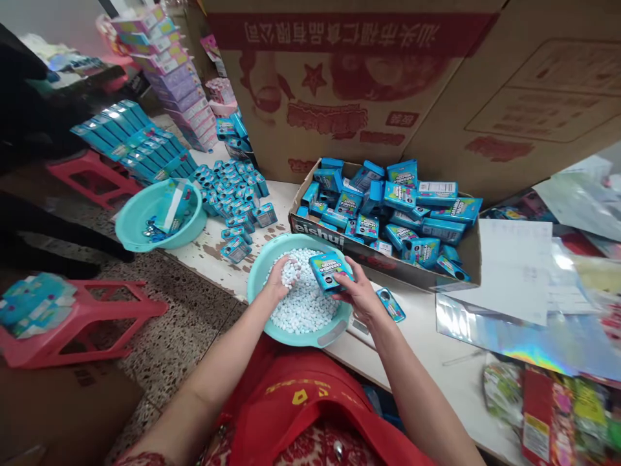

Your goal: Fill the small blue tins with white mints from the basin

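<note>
Seemingly midway, cupping small pale pellets [291,272] in left hand [278,279], gripping blue cardboard box [323,266] in right hand [358,288] over well-filled turquoise plastic basin [254,277], with heaped boxes [348,202] at its two o'clock, grouped boxes [231,188] at ten.

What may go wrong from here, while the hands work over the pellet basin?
Loose white pellets in the left hand might slip out. The basin seems to jut past the table, so a knock could tip it. The right hand might dent the blue box it grips.
</note>
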{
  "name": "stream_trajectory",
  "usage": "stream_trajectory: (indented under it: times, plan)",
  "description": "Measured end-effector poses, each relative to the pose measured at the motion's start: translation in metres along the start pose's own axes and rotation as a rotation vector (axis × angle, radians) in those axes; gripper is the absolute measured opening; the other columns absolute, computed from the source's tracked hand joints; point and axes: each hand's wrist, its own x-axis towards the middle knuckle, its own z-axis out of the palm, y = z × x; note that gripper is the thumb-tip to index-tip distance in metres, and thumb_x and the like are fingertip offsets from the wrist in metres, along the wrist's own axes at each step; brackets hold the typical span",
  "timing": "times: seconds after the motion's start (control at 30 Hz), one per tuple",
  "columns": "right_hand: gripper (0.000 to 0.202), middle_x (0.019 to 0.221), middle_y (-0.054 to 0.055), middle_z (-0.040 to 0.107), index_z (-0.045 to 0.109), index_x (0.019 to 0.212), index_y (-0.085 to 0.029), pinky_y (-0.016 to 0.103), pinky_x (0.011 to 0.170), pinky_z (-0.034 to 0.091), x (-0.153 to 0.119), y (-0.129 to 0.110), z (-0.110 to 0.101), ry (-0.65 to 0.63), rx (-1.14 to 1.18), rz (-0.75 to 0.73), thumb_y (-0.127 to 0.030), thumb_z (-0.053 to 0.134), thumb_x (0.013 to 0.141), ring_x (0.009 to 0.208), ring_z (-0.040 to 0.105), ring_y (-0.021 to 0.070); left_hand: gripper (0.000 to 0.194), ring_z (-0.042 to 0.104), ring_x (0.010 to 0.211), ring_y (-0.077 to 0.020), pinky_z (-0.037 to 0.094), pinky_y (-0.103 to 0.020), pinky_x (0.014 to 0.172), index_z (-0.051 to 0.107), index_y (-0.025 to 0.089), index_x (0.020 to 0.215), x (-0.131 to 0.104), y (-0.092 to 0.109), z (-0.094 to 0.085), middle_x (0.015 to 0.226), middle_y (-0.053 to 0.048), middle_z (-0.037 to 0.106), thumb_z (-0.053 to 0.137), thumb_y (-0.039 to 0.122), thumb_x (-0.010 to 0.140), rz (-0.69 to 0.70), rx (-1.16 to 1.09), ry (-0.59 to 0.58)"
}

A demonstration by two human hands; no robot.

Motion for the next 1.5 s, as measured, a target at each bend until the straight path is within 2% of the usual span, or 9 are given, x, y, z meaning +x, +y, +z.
stream_trajectory:
  times: [0.1, 0.23, 0.37, 0.47, 0.57, 0.7, 0.9, 1.13, 1.5]
  plan:
    - [0.072, 0.109, 0.001, 0.064, 0.052, 0.128, -0.032, 0.025, 0.049, 0.058, -0.012, -0.001, -0.009, -0.010, -0.043, -0.089, -0.036, 0.079, 0.061, 0.075, 0.065, 0.0165, 0.029, 0.050, 0.047, -0.0105, 0.028, -0.016, 0.033, 0.044, 0.019, 0.068, -0.012, -0.003, -0.004, 0.060, -0.001, 0.053, 0.061, 0.041, 0.075, -0.034, -0.063, -0.019]
    - [0.062, 0.110, 0.003, 0.064, 0.061, 0.119, -0.027, 0.029, 0.054, 0.059, -0.016, 0.002, -0.017, -0.032, -0.061, -0.160, -0.044, 0.078, 0.062, 0.083, 0.064, 0.0198, 0.019, 0.053, 0.049, -0.0097, 0.032, -0.014, 0.035, 0.045, 0.018, 0.070, -0.020, -0.004, -0.004, 0.063, 0.000, 0.055, 0.061, 0.028, 0.073, -0.067, -0.175, -0.020]
    - [0.077, 0.131, 0.008, 0.055, 0.061, 0.120, -0.026, 0.042, 0.083, 0.055, -0.016, 0.007, -0.022, -0.050, -0.185, -0.275, -0.035, 0.088, 0.048, 0.109, 0.059, 0.0284, 0.010, 0.058, 0.053, -0.0126, 0.039, -0.017, 0.036, 0.054, 0.018, 0.082, -0.017, 0.000, -0.003, 0.068, -0.002, 0.059, 0.057, 0.026, 0.077, -0.105, -0.236, -0.073]
    - [0.073, 0.142, 0.011, 0.044, 0.062, 0.117, -0.024, 0.045, 0.100, 0.044, -0.014, 0.014, -0.019, -0.049, -0.318, -0.404, -0.036, 0.087, 0.050, 0.125, 0.048, 0.0305, 0.011, 0.054, 0.048, -0.0121, 0.039, -0.017, 0.034, 0.053, 0.015, 0.077, -0.012, 0.000, -0.004, 0.060, -0.003, 0.055, 0.053, 0.026, 0.079, -0.204, -0.201, -0.036]
    - [0.057, 0.136, 0.013, 0.050, 0.064, 0.109, -0.022, 0.047, 0.100, 0.041, -0.012, 0.021, -0.010, 0.000, -0.527, -0.591, -0.045, 0.082, 0.059, 0.124, 0.048, 0.0301, 0.006, 0.051, 0.045, -0.0100, 0.035, -0.015, 0.033, 0.051, 0.015, 0.072, -0.011, -0.002, -0.006, 0.057, -0.001, 0.052, 0.053, 0.020, 0.076, -0.200, -0.196, -0.037]
    - [0.039, 0.105, 0.010, 0.066, 0.067, 0.095, -0.021, 0.041, 0.089, 0.048, -0.011, 0.024, -0.001, 0.150, -0.778, -0.833, -0.052, 0.071, 0.071, 0.099, 0.062, 0.0255, 0.002, 0.058, 0.054, -0.0136, 0.044, -0.020, 0.039, 0.053, 0.016, 0.073, -0.024, 0.002, -0.005, 0.068, -0.003, 0.060, 0.053, 0.018, 0.074, -0.168, -0.186, -0.034]
    - [0.041, 0.094, 0.005, 0.069, 0.064, 0.099, -0.024, 0.033, 0.071, 0.048, -0.013, 0.030, 0.012, 0.187, -0.997, -0.786, -0.059, 0.062, 0.078, 0.085, 0.065, 0.0240, 0.020, 0.047, 0.042, -0.0096, 0.030, -0.018, 0.033, 0.047, 0.018, 0.065, -0.056, 0.020, 0.031, 0.055, 0.001, 0.049, 0.057, 0.031, 0.075, 0.048, -0.113, -0.175]
    - [0.036, 0.088, 0.004, 0.064, 0.065, 0.094, -0.023, 0.031, 0.067, 0.045, -0.017, 0.030, 0.026, 0.090, -1.081, -0.774, -0.056, 0.062, 0.079, 0.083, 0.061, 0.0223, 0.027, 0.053, 0.052, -0.0112, 0.047, -0.027, 0.056, 0.046, 0.017, 0.061, -0.059, 0.008, 0.060, 0.056, 0.002, 0.051, 0.064, 0.036, 0.069, 0.529, 0.043, -0.086]
    - [0.032, 0.091, 0.006, 0.061, 0.066, 0.093, -0.020, 0.034, 0.074, 0.043, -0.017, 0.015, 0.038, 0.065, -1.202, -0.699, -0.044, 0.072, 0.072, 0.091, 0.054, 0.0262, 0.031, 0.056, 0.049, -0.0108, 0.043, -0.023, 0.046, 0.052, 0.016, 0.070, -0.056, 0.006, 0.057, 0.064, 0.001, 0.060, 0.074, 0.035, 0.060, 0.519, 0.094, 0.033]
